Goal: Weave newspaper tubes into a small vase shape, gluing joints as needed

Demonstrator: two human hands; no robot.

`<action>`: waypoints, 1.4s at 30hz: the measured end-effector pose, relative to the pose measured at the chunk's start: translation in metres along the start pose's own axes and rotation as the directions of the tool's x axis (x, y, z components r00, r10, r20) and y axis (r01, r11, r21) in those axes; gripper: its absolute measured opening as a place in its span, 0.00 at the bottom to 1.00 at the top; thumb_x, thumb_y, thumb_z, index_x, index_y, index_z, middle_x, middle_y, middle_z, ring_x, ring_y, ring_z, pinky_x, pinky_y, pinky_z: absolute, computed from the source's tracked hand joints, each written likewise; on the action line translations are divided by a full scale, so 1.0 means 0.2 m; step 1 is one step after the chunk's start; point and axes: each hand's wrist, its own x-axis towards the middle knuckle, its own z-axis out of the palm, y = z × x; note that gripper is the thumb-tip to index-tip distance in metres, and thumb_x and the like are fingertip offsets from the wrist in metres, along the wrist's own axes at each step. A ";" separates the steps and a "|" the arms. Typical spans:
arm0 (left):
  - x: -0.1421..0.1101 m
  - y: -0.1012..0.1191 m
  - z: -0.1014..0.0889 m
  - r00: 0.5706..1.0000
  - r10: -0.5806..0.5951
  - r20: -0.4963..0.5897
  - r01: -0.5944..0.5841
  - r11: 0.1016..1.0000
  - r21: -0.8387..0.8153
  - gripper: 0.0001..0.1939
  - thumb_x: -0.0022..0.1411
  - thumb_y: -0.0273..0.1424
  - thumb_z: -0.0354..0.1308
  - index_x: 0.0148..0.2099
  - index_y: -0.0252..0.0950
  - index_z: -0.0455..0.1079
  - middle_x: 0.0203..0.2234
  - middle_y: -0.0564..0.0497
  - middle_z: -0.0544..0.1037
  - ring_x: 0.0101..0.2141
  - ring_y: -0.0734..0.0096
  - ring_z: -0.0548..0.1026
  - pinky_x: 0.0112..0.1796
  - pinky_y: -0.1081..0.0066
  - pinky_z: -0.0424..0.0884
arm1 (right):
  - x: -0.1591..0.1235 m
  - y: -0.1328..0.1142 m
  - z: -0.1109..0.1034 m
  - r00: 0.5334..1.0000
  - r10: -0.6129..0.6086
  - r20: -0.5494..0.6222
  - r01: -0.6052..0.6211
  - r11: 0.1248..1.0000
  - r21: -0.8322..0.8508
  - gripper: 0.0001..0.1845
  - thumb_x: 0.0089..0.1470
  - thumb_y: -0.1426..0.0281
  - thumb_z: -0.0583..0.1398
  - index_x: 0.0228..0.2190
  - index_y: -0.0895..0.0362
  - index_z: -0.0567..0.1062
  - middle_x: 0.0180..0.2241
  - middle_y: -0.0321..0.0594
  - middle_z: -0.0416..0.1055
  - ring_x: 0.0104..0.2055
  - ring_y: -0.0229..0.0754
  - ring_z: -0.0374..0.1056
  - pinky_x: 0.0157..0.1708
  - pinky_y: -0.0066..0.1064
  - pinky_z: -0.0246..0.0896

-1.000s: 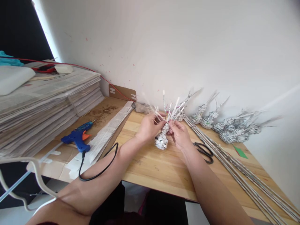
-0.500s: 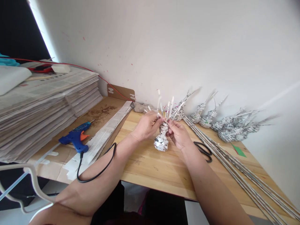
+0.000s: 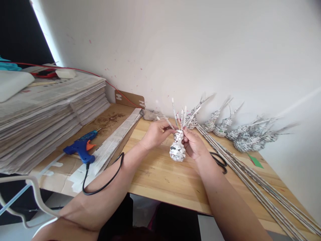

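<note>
A small vase-shaped piece woven from newspaper strips is between my hands, its round body low and its narrow neck up. Several rolled paper sticks fan out from the neck. My left hand pinches a paper stick at the neck's left side. With thumb and fingers closed, my right hand grips the neck from the right. Whether the woven base touches the wooden table I cannot tell.
On the left, a blue glue gun lies on cardboard beside paper strips and a newspaper stack. Black-handled scissors, long paper sticks and several other woven pieces are to the right.
The woven piece has shifted slightly right and turned a little, its sticks now at different angles. Both hands have stayed at its neck, the right moving slightly right.
</note>
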 end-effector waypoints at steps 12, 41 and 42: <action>0.01 0.05 -0.02 0.992 0.093 0.082 -0.107 0.976 0.189 0.09 0.63 0.33 0.61 0.31 0.35 0.75 0.28 0.49 0.77 0.33 0.68 0.73 0.38 0.69 0.67 | 0.00 0.01 -0.01 1.000 -0.014 0.024 0.016 0.997 -0.071 0.26 0.37 0.53 0.74 0.20 0.56 0.68 0.15 0.27 0.55 0.19 0.32 0.52 0.21 0.28 0.48; -0.01 0.02 0.01 0.991 -0.108 0.081 0.113 0.992 -0.054 0.16 0.61 0.40 0.62 0.28 0.33 0.68 0.23 0.54 0.68 0.27 0.74 0.64 0.29 0.73 0.60 | 0.00 0.03 0.00 0.996 -0.034 0.081 0.048 0.983 -0.177 0.27 0.42 0.48 0.70 0.18 0.55 0.68 0.15 0.27 0.54 0.18 0.32 0.51 0.21 0.29 0.46; -0.01 0.02 0.01 0.990 -0.108 0.085 0.113 0.992 -0.051 0.16 0.61 0.40 0.61 0.29 0.33 0.68 0.23 0.54 0.68 0.27 0.74 0.64 0.29 0.74 0.60 | 0.00 0.03 0.00 0.996 -0.031 0.082 0.046 0.983 -0.180 0.27 0.43 0.48 0.70 0.19 0.55 0.68 0.15 0.27 0.54 0.18 0.32 0.51 0.20 0.29 0.46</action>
